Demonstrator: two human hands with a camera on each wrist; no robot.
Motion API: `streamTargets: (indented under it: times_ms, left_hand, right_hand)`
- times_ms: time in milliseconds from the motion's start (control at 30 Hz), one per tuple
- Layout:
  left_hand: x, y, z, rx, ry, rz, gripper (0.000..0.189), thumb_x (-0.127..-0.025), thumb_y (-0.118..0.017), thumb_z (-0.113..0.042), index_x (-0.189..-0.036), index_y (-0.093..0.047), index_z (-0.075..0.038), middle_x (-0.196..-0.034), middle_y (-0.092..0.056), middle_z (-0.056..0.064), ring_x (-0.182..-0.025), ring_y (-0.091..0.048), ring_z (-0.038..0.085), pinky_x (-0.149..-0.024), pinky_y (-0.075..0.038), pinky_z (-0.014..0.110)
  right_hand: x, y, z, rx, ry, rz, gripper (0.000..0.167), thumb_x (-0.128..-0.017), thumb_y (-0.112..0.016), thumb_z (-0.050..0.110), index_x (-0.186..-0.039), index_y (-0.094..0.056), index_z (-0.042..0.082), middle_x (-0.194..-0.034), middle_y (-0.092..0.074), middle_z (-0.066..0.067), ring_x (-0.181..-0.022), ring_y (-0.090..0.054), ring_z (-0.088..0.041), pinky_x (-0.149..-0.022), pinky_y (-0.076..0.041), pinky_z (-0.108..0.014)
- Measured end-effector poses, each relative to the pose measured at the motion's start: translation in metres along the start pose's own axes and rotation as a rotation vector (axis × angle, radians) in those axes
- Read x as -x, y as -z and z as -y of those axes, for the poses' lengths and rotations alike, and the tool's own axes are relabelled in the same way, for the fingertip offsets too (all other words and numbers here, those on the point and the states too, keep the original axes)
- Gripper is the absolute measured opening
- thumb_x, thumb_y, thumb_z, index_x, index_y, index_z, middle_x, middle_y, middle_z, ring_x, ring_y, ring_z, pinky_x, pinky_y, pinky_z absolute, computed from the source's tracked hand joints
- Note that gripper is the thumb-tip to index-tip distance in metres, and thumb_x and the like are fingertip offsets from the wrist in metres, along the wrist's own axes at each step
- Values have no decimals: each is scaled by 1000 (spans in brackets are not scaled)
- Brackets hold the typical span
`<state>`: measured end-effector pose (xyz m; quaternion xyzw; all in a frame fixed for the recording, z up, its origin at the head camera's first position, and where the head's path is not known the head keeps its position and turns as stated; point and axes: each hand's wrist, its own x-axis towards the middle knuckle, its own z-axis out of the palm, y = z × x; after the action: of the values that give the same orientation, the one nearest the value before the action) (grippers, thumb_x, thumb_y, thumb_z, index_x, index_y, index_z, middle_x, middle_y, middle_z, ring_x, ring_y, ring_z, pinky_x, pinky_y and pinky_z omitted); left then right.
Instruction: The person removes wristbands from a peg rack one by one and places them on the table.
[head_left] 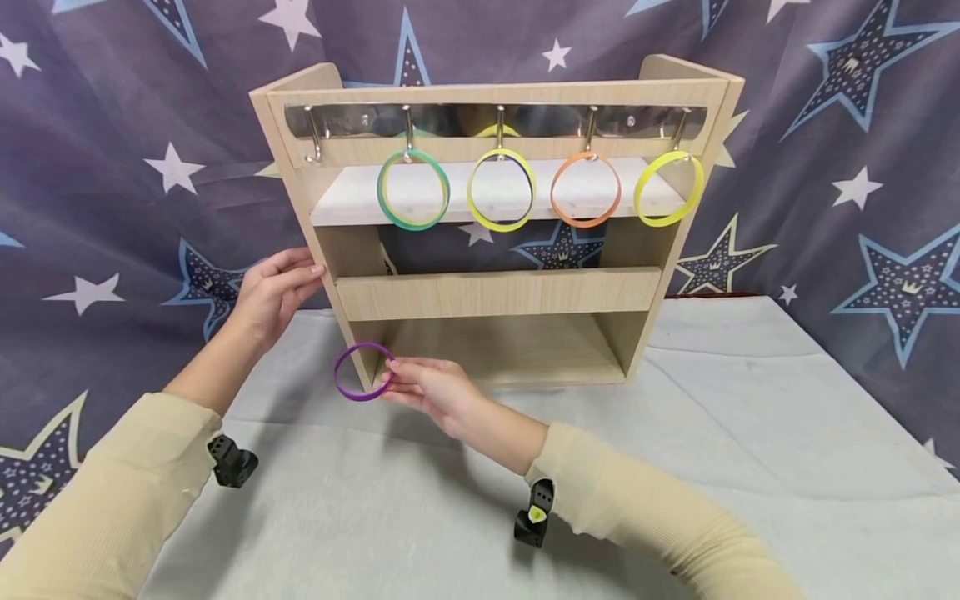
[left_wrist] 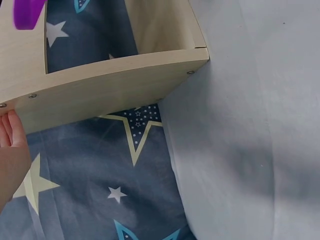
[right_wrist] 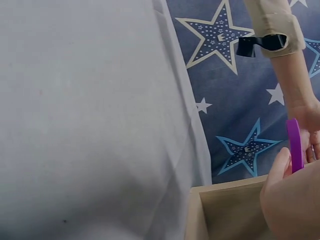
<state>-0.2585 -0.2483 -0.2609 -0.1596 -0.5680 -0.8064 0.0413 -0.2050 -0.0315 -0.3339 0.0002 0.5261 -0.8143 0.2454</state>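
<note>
A purple ring point(left_wrist: 27, 14) is cropped atop the left-wrist view; the right-wrist view's lower edge cuts the wooden shelf unit point(right_wrist: 225, 186).

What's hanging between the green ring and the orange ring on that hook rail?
In the head view, a yellow ring hangs from the middle hook, between the green ring and orange ring.

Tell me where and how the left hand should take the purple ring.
Probably pinch the left rim of the purple ring, coming from the left: the right hand holds its right edge, leaving the thin band's opposite side free of fingers.
</note>
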Motion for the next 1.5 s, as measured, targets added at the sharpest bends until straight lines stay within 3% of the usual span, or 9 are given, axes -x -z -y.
streamTargets:
  times_ms: [300, 533, 867, 1000, 1100, 1500]
  left_hand:
    - [-1, 0, 1, 29, 4, -16, 19, -91, -55, 7, -93, -70, -3, -91, -71, 5, -86, -69, 12, -83, -56, 19]
    - [0, 1, 3, 35, 17, -29, 20, -91, -54, 7, -93, -70, -4, -92, -70, 4, -87, -69, 11, -83, -56, 19]
    - [0, 1, 3, 41, 7, -32, 19, -91, -55, 7, -93, -71, -3, -91, -70, 4, -86, -69, 12, -83, -56, 20]
    - [0, 1, 3, 30, 17, -40, 18, -91, -55, 6, -93, -71, -4, -92, -70, 4, -87, -69, 11, -83, -56, 19]
    - [0, 1, 3, 28, 26, -45, 18, -91, -55, 5, -93, -71, -4, -93, -70, 3, -87, -68, 11, -83, -56, 19]
    - [0, -1, 2, 6, 29, -53, 17, -91, -57, 4, -94, -71, -6, -94, -69, 2, -87, -68, 10, -83, -56, 18]
  right_hand:
    - [-3, 1, -12, 24, -21, -14, 32, -92, -56, -2, -122, -54, -13, -92, -71, -16, -72, -65, -12, -90, -56, -33]
    - [-7, 2, -25, 54, -45, -21, 34, -92, -55, -2, -124, -53, -14, -111, -66, -27, -72, -65, -12, -89, -56, -34]
    - [-11, 1, -44, 122, -67, -21, 28, -93, -54, -3, -119, -56, -16, -85, -69, -12, -67, -63, -9, -88, -57, -33]
    - [-12, -1, -52, 148, -80, -44, 28, -92, -56, -3, -117, -58, -16, -98, -70, -26, -63, -63, -7, -84, -58, -32]
    - [-12, -2, -59, 161, -85, -76, 25, -90, -59, -3, -113, -60, -15, -107, -68, -30, -59, -63, -7, -79, -59, -31]
    - [-11, -9, -74, 217, -78, -144, 19, -87, -63, -4, -104, -65, -12, -94, -70, -29, -55, -61, -8, -71, -60, -30]
